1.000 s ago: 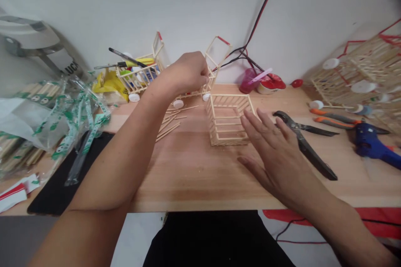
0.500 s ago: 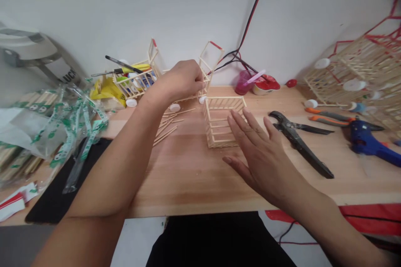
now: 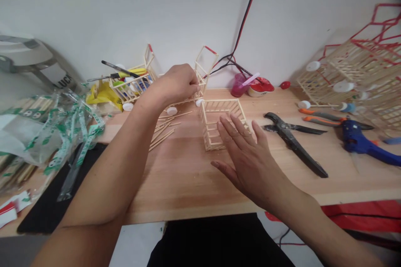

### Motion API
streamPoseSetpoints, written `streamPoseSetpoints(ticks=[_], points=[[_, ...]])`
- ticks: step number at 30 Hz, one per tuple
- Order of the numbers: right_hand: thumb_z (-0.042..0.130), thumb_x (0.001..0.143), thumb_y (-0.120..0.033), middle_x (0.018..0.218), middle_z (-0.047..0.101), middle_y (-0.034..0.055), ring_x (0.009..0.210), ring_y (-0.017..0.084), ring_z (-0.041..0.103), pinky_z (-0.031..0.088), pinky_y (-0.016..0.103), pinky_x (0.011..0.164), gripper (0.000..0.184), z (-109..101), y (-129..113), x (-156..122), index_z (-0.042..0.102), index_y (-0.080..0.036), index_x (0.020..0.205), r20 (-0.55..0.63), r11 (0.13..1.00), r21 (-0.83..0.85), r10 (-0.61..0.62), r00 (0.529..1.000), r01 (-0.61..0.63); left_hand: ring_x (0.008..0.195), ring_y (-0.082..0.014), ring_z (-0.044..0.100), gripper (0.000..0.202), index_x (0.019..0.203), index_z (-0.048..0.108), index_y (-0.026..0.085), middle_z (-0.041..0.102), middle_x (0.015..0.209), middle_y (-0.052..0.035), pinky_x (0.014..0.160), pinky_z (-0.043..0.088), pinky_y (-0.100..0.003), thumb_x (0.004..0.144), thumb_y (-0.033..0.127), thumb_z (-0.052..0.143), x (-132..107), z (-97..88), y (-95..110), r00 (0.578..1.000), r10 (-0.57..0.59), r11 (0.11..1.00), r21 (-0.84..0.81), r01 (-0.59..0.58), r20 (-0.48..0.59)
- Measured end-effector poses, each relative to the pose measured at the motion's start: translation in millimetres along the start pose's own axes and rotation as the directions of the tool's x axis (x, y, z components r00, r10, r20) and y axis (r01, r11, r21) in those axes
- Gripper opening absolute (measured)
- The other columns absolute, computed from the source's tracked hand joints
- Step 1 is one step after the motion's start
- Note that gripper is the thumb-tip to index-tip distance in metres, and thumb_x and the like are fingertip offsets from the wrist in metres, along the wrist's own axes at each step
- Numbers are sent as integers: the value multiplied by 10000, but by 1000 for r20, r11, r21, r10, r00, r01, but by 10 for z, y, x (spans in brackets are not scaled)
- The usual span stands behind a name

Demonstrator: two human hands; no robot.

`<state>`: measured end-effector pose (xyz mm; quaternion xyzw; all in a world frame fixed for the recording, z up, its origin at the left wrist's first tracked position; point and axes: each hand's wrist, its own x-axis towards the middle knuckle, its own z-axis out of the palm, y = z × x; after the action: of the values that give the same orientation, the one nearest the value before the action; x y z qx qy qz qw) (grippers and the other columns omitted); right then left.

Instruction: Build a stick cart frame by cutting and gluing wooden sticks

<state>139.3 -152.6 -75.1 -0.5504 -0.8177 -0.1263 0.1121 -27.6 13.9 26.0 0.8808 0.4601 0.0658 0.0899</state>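
Observation:
My left hand is closed over a small cart built of thin wooden sticks, with a red-tipped handle and white wheels. The hand hides much of that cart, and what its fingers grip cannot be made out. My right hand lies open, palm down and fingers spread, over the right front part of an open stick basket. Nothing is held in it, and whether it touches the basket is unclear. Loose wooden sticks lie on the table left of the basket.
Farther left is another stick cart carrying a brush and tubes. Bagged sticks and a black mat lie at left. To the right are black cutters, orange-handled pliers, a blue glue gun and stacked stick carts.
The view has turned slightly to the right. My right hand has shifted a little left over the basket. My left hand stays closed at the cart.

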Motion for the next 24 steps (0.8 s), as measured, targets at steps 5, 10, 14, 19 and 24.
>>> streamPoseSetpoints(ticks=[5, 10, 14, 19, 24], points=[[371, 1005, -469, 1584, 376, 186, 1501, 347, 257, 257, 624, 1156, 647, -107, 110, -2, 350, -95, 1532, -65, 993, 102, 70, 995, -63, 707, -168, 561, 227, 778, 752, 129, 680, 694, -69, 663, 352, -280, 775, 195, 535, -14, -20, 40, 1000, 3, 999, -39, -4, -26], [341, 1030, -375, 1389, 609, 120, 1315, 279, 538, 403, 523, 1092, 444, -206, 610, 102, 563, -212, 1378, -330, 877, 431, 372, 868, -212, 738, -161, 579, 210, 780, 755, 123, 694, 756, -70, 699, 385, -278, 747, 121, 548, -95, 89, 291, 989, 151, 984, -93, -150, 0], [335, 1017, -507, 1215, 708, 89, 1061, 257, 674, 547, 418, 794, 465, 101, 1002, 248, 697, -252, 1161, -164, 457, 862, 662, 731, -220, 698, -145, 549, 183, 776, 728, 109, 682, 765, -72, 663, 368, -279, 753, 90, 548, -144, 320, 481, 959, 282, 954, -108, -279, 19], [392, 981, -576, 1144, 735, 114, 935, 238, 693, 517, 367, 697, 518, 438, 1064, 308, 736, -203, 1084, -1, 260, 932, 700, 714, -254, 658, -149, 520, 158, 777, 701, 106, 658, 706, -69, 650, 354, -294, 816, 130, 550, -146, 480, 593, 951, 305, 951, -63, -302, 57], [373, 978, -609, 1067, 760, 101, 972, 246, 692, 515, 377, 758, 568, 433, 980, 233, 753, -203, 1093, 98, 238, 923, 615, 782, -303, 649, -145, 514, 220, 732, 671, 125, 648, 692, -56, 641, 340, -296, 856, 120, 490, -133, 501, 638, 955, 292, 956, -41, -290, 49]])
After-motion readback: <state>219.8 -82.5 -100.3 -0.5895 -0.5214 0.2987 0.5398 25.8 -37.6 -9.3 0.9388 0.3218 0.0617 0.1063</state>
